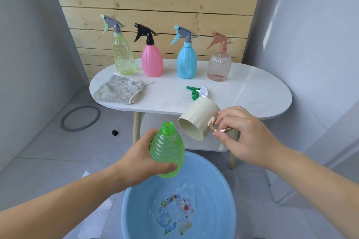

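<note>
- Left hand [139,159]: we are gripping the green bottle [168,147], uncapped, neck pointing to 12 o'clock, above the 12 o'clock rim of the blue basin [136,209].
- Right hand [242,137]: we are pinching the cream cup [198,120] by its ring handle [220,129], mouth tipping to 7 o'clock, at 2 o'clock of the bottle neck.
- Risk, as we are judging it: the wide cup mouth is outsizing the narrow neck, so water may run down the bottle and slick our grip.

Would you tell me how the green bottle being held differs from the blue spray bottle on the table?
The green bottle is translucent, its neck open with no trigger; the blue spray bottle is opaque, trigger fitted. The left hand grips the green bottle over the basin; the blue one stands on the table. Both are pear-shaped.
</note>
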